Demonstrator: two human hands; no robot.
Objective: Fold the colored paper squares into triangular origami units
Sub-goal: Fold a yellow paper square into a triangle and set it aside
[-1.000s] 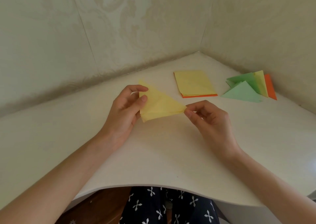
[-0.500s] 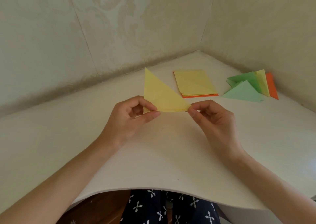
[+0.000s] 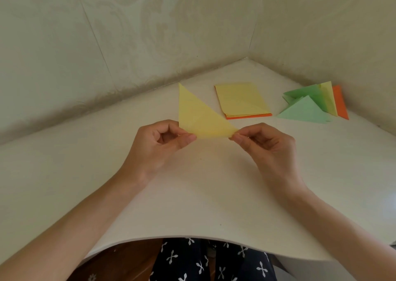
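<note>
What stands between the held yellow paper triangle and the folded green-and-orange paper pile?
Nothing visible. Left hand and right hand pinch the yellow paper triangle; bare white table leads to the folded paper pile, the yellow square stack lying behind that path.

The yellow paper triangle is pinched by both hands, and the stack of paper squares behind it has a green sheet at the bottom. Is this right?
Not quite. In the head view, the bottom sheet of the stack of paper squares is orange, not green. The rest holds: the left hand and the right hand both pinch the yellow paper triangle.
</note>
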